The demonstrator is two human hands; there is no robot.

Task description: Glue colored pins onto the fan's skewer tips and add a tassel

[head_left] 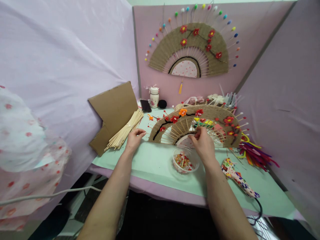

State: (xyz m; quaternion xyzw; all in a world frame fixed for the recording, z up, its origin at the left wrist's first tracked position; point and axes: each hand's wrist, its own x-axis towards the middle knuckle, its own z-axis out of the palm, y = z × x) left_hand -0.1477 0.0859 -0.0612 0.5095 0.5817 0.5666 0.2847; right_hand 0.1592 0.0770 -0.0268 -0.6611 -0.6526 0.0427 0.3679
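A fan of twine and thin sticks [207, 113], trimmed with red and orange flowers, stands on the table before me. Beside its left end, my left hand [134, 139] has thumb and forefinger pinched close to a stick tip; what they hold is too small to tell. Over the middle of the fan, my right hand [204, 144] is closed in a pinch, its fingertips near the sticks and the pale inner arc [185, 141]. Anything in that pinch is hidden. Below it, a clear round tub [193, 166] holds red, gold and clear beads [183, 161].
A bundle of sticks [125, 131] leans by folded cardboard [116, 110] at left. A patterned glue gun [237, 178] with a black cord lies right, near colourful pipe cleaners [257, 155]. A white jar [154, 97] and phone [145, 106] stand behind. Another fan [170, 46] hangs on the wall.
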